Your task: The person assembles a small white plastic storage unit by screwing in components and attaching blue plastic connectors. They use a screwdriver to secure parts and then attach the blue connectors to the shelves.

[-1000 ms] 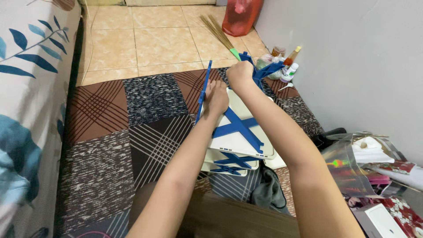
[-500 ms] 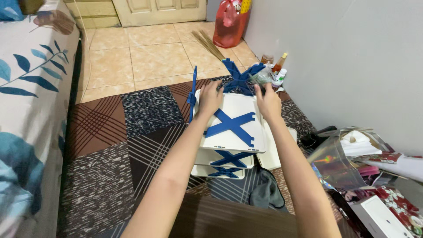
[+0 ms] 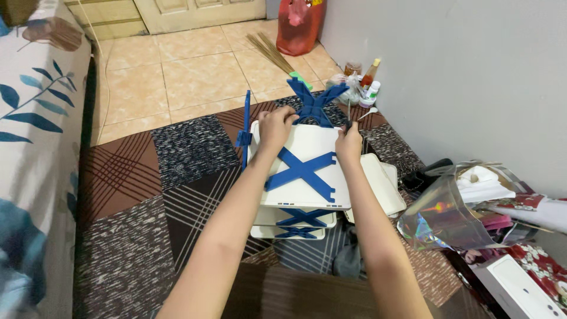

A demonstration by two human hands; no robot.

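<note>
At nine o'clock a leaf-patterned cloth [image 3: 29, 136] runs along the left edge. Beside it, a patchwork carpet [image 3: 130, 195] of brown, grey and black squares covers the near floor, with beige tiles [image 3: 177, 65] beyond it toward twelve.

Just left of centre a blue upright strut [image 3: 244, 130] stands at the left edge of the shelf unit. The left hand [image 3: 276, 125] sits at eleven o'clock of the top white panel [image 3: 307, 153], fingers curled over its far-left corner in a closed hold. That panel bears a blue cross brace [image 3: 301, 171], and two more white tiers [image 3: 298, 221] with blue crosses are stacked under it, toward six. A separate blue cross piece [image 3: 313, 100] stands up at twelve, just past the panel's far edge.

The right hand [image 3: 349, 142] pinches the far-right corner at one o'clock; whether it also holds a thin post there I cannot tell.

The step in hand looks like seating the top panel on its supports. The next move seemingly calls for even downward pressure at both far corners while keeping the panel level.

At three o'clock lie spare white panels [image 3: 384, 189], then iridescent wrapping film [image 3: 443, 218]; bottles [image 3: 366, 82] and a red bag [image 3: 301, 23] stand by the wall at one.
</note>
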